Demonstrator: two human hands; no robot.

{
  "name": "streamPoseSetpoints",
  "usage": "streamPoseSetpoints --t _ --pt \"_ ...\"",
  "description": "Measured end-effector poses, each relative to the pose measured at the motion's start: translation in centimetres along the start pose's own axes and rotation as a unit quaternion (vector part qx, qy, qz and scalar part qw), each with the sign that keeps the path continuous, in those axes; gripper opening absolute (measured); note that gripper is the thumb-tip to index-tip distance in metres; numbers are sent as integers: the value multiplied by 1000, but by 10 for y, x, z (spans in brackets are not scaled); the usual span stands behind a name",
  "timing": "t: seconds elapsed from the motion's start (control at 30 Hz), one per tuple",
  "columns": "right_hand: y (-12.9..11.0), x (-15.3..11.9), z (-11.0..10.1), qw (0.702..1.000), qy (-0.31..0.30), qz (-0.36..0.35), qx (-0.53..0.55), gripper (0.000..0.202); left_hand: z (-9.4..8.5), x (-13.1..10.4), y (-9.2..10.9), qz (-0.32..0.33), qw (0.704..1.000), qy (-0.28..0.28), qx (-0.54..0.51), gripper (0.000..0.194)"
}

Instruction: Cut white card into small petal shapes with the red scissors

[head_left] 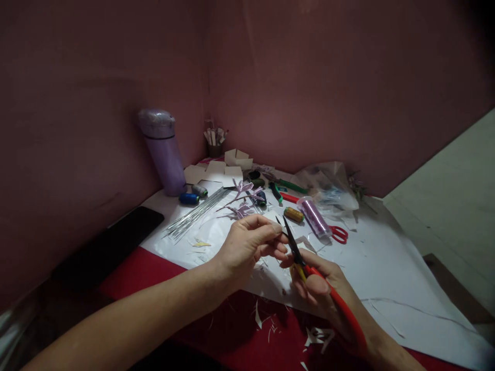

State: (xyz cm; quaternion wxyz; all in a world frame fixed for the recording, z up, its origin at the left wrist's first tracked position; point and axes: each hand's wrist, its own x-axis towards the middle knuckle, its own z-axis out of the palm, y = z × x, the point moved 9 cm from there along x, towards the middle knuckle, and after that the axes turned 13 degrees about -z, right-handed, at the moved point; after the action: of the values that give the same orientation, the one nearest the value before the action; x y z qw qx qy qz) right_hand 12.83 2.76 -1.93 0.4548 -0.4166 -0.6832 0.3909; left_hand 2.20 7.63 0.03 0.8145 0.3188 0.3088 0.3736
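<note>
Near the middle, my left hand [253, 242] pinches a small pale piece that is mostly hidden between thumb and forefinger. My right hand [327, 281] is wrapped round red-handled scissors [297, 250]. Their dark blades are parted and point up beside my left fingertips. Behind my left hand lie lilac wire-stemmed flowers [243, 198] on the white sheet [386, 268]. Left of the flowers is a bundle of thin metal wires [197, 212].
A purple bottle [166, 154] stands at the left, above a black flat object [112, 245]. Thread spools, such as a gold one [294, 214], a glitter tube [315, 219], pliers [288, 184] and a plastic bag [328, 188] lie behind. Paper scraps [319, 337] litter the red cloth [216, 335].
</note>
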Motion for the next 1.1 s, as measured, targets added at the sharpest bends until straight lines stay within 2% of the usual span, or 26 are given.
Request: streamPoseSetpoints --t 0.1,0.5,0.77,0.93,1.1 --pt "-1 0 2 1000 -13 0 4 66 0 -1 0 -3 1000 1 -2 9" --pt "-19 3 2 1000 -17 -2 5 77 1 0 -2 -8 1000 -7 -14 8" --pt "1 -2 1 1000 -16 14 10 70 0 -1 -1 -6 1000 2 -7 9" --pt "0 -1 -1 1000 -7 2 -5 61 1 -1 -2 -7 1000 -1 -9 8" --pt "1 -1 -1 1000 -5 17 9 53 1 0 -2 -5 1000 0 -8 8"
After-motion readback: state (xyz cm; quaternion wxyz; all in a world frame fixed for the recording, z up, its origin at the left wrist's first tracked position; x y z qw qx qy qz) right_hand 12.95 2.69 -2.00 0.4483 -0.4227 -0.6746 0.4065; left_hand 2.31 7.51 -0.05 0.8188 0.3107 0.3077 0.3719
